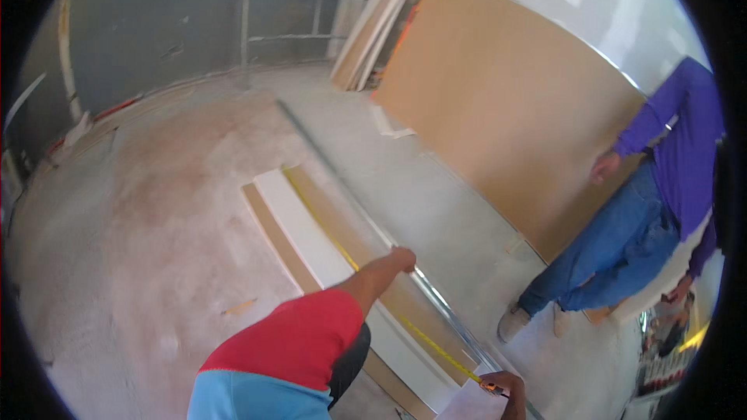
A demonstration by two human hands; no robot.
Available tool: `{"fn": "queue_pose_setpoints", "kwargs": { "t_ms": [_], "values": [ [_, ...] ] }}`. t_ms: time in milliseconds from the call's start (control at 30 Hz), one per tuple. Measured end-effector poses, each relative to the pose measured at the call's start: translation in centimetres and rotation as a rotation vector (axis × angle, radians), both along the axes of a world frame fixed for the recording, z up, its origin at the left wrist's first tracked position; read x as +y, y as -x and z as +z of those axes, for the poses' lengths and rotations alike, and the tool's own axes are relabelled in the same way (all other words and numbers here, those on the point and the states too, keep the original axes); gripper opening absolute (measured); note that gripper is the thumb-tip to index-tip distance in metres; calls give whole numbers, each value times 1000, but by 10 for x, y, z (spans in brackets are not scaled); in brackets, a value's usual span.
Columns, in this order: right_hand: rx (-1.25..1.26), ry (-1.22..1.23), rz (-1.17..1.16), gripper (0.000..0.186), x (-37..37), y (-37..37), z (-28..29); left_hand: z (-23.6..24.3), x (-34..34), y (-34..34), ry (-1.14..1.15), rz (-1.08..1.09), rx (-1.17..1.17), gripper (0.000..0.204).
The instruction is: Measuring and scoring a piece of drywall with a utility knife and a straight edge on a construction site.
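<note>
My right hand point(510, 389) is closed round a tape measure point(489, 386) at the lower right. Its yellow blade point(432, 344) runs up and left along stacked board strips, passing beneath my left forearm, to their far end. One white strip point(292, 214) lies on brown ones point(276, 235). My left arm, in a red and blue sleeve, reaches across the strips. My left hand point(403, 259) is closed at a long thin metal profile point(440, 301) beside them; its fingertips are partly hidden.
A large brown board point(498, 93) leans on the wall at the right. In front of it stands a person point(661, 179) in a purple top and jeans. Long offcuts point(373, 27) lean at the back. A small scrap point(239, 307) lies on the dusty floor point(171, 225).
</note>
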State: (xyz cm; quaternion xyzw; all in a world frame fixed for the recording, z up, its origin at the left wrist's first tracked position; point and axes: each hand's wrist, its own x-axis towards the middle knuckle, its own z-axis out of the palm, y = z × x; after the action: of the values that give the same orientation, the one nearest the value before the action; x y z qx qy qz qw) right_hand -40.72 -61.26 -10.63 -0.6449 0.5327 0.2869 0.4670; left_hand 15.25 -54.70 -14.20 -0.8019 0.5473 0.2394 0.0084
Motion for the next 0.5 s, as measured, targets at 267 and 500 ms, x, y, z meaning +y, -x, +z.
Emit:
{"fn": "queue_pose_setpoints", "kwargs": {
  "t_ms": [267, 500],
  "values": [
    [-302, -10, -283, 23, 56, 2, 65, -77, 141, -128, 297, 1164, -276, 63],
    [-227, 4, -178, 24, 77, -33, 77, -130, 184, -162, 758, 1471, 1270, 43]
  ]
}}
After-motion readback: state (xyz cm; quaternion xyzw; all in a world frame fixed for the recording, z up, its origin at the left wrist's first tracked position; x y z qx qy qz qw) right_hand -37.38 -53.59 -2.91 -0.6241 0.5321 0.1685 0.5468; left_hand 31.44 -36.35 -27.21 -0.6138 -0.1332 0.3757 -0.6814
